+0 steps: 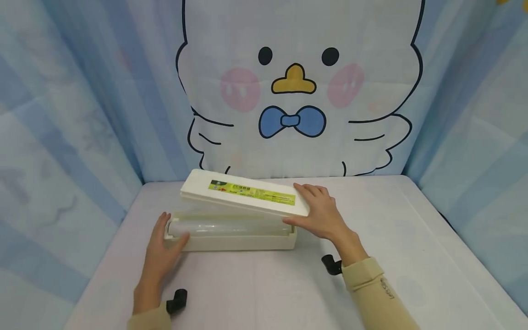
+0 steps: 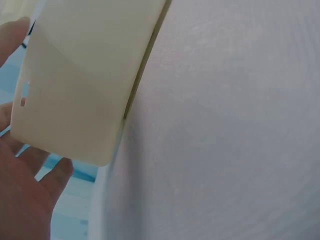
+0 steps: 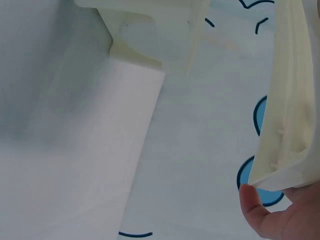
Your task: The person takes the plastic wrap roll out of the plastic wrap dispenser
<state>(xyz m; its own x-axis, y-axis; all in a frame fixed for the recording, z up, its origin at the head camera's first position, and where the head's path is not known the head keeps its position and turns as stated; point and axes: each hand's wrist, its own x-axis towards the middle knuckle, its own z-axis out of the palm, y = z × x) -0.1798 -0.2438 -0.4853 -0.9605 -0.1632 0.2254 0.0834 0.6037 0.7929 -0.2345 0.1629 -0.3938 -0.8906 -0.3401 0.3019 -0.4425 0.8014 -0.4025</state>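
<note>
A white cling film dispenser box (image 1: 239, 244) lies lengthwise on the table, its top off. Inside it sits a roll of clear cling film (image 1: 231, 227). My left hand (image 1: 158, 256) holds the box's left end, thumb at the front and fingers at the far side; the left wrist view shows this hand (image 2: 25, 185) around the box end (image 2: 75, 100). The white lid (image 1: 194, 185), with a yellow-green label (image 1: 251, 191), hangs tilted above the box, left end higher. My right hand (image 1: 323, 213) grips its right end. The right wrist view shows the lid's hollow underside (image 3: 290, 110).
A pale cloth covers the table (image 1: 255, 293). Blue-and-white curtains (image 1: 74, 137) hang at both sides, and a cartoon-printed cloth (image 1: 371, 91) stands behind the table's far edge. Black pieces (image 1: 177, 301) stick out by both wrists.
</note>
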